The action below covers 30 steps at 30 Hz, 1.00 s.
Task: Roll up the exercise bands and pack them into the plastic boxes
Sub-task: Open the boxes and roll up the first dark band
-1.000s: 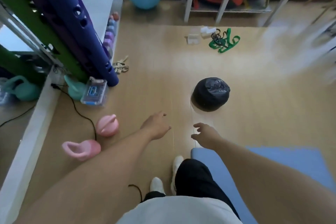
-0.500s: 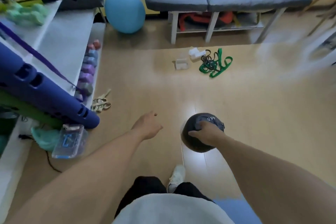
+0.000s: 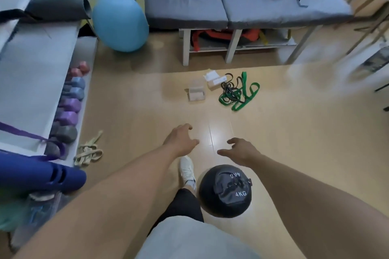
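Green and black exercise bands (image 3: 239,93) lay in a loose tangle on the wooden floor (image 3: 294,132), well ahead of the person and just in front of the grey padded bench (image 3: 242,4). Just beside them, to their left, sat the small clear plastic boxes (image 3: 196,93), one apart and another pair (image 3: 214,80) touching the tangle's edge. Both hands were stretched forward and held nothing: the left hand (image 3: 181,140) and the right hand (image 3: 240,150) hung above the floor with fingers spread and loosely bent, still far short of the bands.

Several things looked able to spoil the approach. A black weighted ball (image 3: 225,190) marked 4KG rested right beside the white shoe (image 3: 187,171); a careless step could catch it and set it rolling, or trip the person. The bands were knotted into each other, so pulling one out quickly would likely drag the rest and knock the light boxes aside or tip them. Springy bands also tend to uncoil once rolled, and the boxes looked small, so a loose roll might not fit or might pop back out. A separate beige band (image 3: 88,153) lay far to the left near the row of dumbbells (image 3: 69,107) and could easily be forgotten. Whether the boxes stood open I could not tell.
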Tool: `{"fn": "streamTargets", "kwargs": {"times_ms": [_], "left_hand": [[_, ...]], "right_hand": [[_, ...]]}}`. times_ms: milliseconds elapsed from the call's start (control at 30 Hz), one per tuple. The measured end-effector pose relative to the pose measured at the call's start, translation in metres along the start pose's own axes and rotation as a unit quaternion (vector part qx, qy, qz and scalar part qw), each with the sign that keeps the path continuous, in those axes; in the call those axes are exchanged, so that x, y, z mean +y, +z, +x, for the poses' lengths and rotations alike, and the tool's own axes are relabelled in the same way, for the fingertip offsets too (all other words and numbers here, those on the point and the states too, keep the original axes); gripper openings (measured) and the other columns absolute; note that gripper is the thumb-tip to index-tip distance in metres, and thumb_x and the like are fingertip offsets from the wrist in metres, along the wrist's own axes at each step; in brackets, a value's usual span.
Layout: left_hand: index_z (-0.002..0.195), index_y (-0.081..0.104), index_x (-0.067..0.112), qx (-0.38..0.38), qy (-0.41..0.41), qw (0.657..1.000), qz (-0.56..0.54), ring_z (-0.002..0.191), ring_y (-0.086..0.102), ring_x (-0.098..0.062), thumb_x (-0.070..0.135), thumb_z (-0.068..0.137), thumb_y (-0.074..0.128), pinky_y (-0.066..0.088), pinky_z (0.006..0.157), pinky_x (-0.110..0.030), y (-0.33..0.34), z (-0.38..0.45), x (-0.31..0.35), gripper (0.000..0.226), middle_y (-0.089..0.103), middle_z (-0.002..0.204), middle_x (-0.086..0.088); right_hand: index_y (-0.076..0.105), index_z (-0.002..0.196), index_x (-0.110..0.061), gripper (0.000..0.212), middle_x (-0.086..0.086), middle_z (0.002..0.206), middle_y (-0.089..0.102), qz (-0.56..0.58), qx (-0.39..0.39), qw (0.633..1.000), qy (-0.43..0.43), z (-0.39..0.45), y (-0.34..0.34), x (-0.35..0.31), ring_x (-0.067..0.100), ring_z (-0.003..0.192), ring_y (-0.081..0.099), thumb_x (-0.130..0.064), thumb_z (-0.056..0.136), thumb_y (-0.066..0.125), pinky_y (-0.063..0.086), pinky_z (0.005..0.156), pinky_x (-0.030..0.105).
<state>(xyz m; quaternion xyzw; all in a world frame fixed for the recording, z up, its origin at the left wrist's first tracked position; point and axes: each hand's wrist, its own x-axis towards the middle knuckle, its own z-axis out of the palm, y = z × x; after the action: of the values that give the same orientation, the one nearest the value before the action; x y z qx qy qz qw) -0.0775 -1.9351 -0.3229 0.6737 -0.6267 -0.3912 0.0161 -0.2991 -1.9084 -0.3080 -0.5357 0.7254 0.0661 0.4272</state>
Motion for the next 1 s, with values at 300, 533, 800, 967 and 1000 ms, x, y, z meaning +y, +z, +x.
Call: {"fn": "streamTargets", "kwargs": {"times_ms": [300,533,800,967,1000], "left_hand": [[0.151,0.041,0.016,-0.024,-0.041,0.999,-0.024,0.137,0.049,-0.027,0.044,0.096,0.061,0.042,0.106,-0.036,-0.089,0.179,0.024,0.065,0.047,0.154,-0.008],[0.150,0.042,0.016,-0.008,-0.037,0.999,-0.026,0.137,0.048,-0.026,0.042,0.096,0.062,0.041,0.109,-0.036,-0.142,0.255,0.056,0.064,0.046,0.155,-0.006],[0.150,0.042,0.017,-0.031,-0.054,0.997,-0.040,0.138,0.048,-0.024,0.042,0.095,0.063,0.042,0.108,-0.034,-0.143,0.322,0.081,0.065,0.045,0.156,-0.003],[0.148,0.045,0.020,-0.024,-0.096,0.994,-0.045,0.131,0.052,-0.024,0.039,0.093,0.062,0.046,0.103,-0.035,-0.145,0.376,0.111,0.061,0.047,0.152,-0.002],[0.147,0.046,0.020,-0.025,-0.105,0.993,-0.041,0.130,0.053,-0.025,0.038,0.092,0.062,0.046,0.102,-0.034,-0.146,0.387,0.120,0.060,0.048,0.150,-0.003]], "right_hand": [[0.052,0.145,-0.019,0.061,0.007,0.135,0.064,-0.033,-0.009,0.999,0.027,0.143,-0.114,-0.077,0.024,0.125,0.059,-0.046,0.093,0.067,0.045,0.101,0.029],[0.053,0.143,-0.018,0.051,0.008,0.144,0.059,-0.003,0.003,1.000,-0.001,0.203,-0.177,-0.120,0.025,0.129,0.057,-0.035,0.097,0.064,0.043,0.104,0.031],[0.054,0.143,-0.016,0.052,0.009,0.141,0.060,-0.008,-0.031,0.999,0.010,0.277,-0.219,-0.126,0.024,0.115,0.063,-0.031,0.095,0.067,0.049,0.093,0.028],[0.054,0.143,-0.017,0.051,0.008,0.140,0.062,-0.036,-0.058,0.997,-0.022,0.345,-0.258,-0.124,0.023,0.125,0.059,-0.032,0.095,0.065,0.044,0.097,0.026],[0.054,0.143,-0.017,0.051,0.008,0.140,0.062,-0.035,-0.067,0.997,-0.024,0.359,-0.269,-0.121,0.023,0.125,0.060,-0.032,0.095,0.065,0.044,0.095,0.025]]}}
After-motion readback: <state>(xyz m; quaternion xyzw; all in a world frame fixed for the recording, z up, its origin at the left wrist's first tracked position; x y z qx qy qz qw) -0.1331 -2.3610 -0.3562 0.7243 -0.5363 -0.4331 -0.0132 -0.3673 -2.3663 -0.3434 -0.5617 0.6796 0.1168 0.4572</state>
